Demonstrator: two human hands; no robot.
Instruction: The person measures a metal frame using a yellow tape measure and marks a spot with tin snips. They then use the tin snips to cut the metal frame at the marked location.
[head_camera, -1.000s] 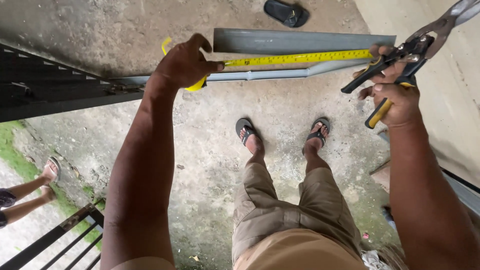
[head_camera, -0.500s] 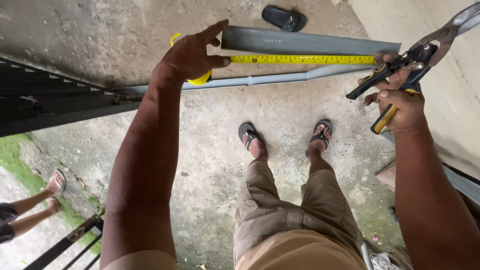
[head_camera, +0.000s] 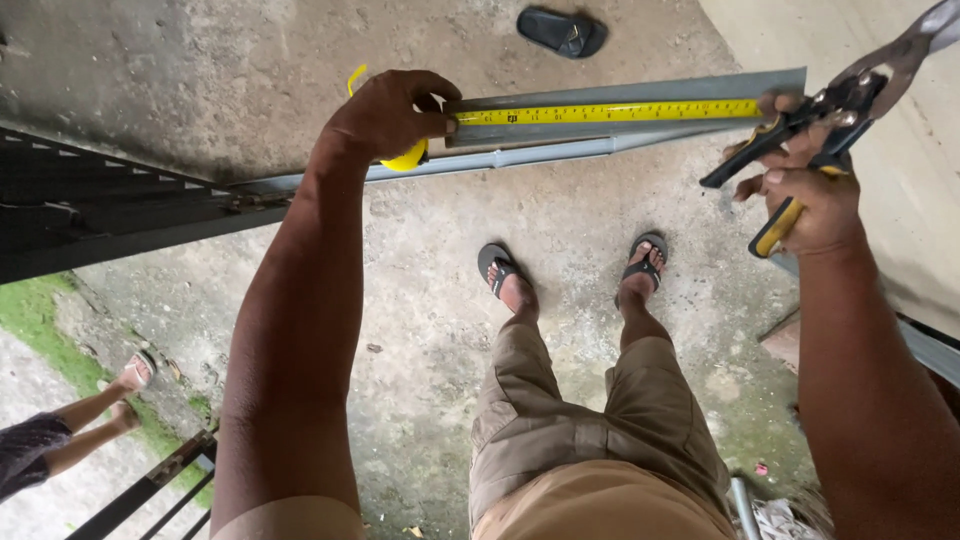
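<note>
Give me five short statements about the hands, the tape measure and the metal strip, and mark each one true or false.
1. The left hand holds the yellow tape measure case at the end of the grey metal strip. True.
2. The tape blade is rolled up inside the case. False: it lies stretched along the strip.
3. The right hand holds tin snips. True.
4. The person is barefoot. False: both feet wear sandals.
5. A loose black sandal lies on the concrete floor beyond the strip. True.
</note>
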